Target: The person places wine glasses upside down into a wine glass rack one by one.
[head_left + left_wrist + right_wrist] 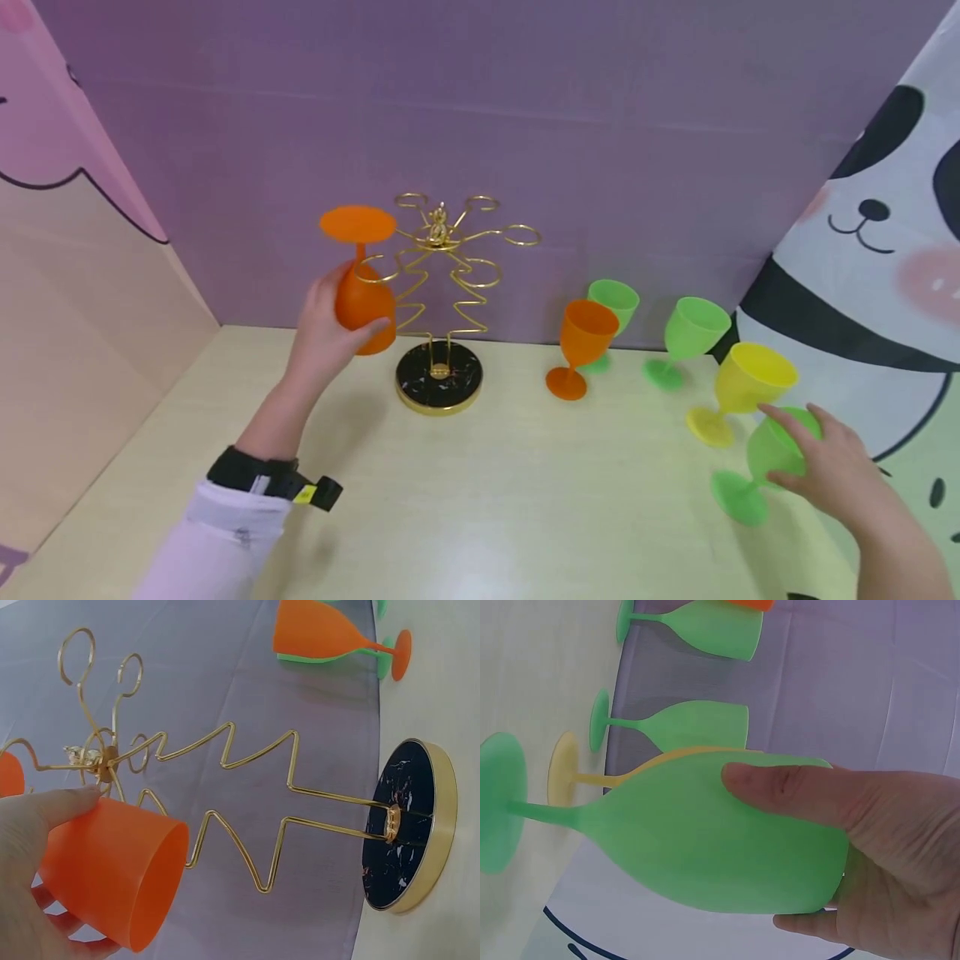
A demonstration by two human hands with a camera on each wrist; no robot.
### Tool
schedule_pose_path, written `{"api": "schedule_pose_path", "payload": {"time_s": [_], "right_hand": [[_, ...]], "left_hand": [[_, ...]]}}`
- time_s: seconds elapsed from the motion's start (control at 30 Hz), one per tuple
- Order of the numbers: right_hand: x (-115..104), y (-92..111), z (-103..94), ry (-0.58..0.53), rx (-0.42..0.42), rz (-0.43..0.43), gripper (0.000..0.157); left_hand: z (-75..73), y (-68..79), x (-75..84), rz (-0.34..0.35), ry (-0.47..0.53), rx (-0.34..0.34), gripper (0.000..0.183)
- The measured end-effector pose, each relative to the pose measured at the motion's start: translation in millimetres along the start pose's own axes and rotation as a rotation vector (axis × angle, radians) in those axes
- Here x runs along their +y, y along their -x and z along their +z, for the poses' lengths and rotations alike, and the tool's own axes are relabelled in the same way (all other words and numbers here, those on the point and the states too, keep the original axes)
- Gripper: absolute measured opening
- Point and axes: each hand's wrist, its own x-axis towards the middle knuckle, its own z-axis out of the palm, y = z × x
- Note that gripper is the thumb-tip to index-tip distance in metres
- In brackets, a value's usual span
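My left hand (326,321) grips the bowl of an orange goblet (365,304), held upside down with its foot on top. The goblet's stem is at a left ring of the gold wire rack (438,250); whether the ring bears it I cannot tell. In the left wrist view, the thumb and fingers wrap that orange bowl (120,862). At the right, my right hand (836,462) holds a green goblet (776,450) by its bowl, foot down. The right wrist view shows the thumb across this green bowl (705,832). Whether its foot touches the table is unclear.
The rack's round black base (420,375) stands on the pale table (525,500) near the purple back wall (600,167). Right of it stand an orange goblet (587,333), two green goblets (693,329) and a yellow goblet (750,379). A panda-printed panel (862,292) borders the right.
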Motion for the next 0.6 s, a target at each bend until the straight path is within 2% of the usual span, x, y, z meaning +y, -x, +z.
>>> {"api": "schedule_pose_path", "payload": {"time_s": [0.2,0.37,0.6], "right_hand": [[1,-3,-0.9,-0.001,-0.028,0.013,0.096],[-1,-4,-2.1,-0.016,-0.044,0.022,0.093],[-3,-5,-3.5,-0.029,-0.058,0.038,0.088]], "left_hand": [[4.1,-8.0,1.4,0.015,-0.005,-0.035,0.083],[10.1,-8.1,2.8,0.002,0.005,-0.053,0.084],[17.3,-7.7,5.2,0.024,0.033,-0.053,0.085]]}}
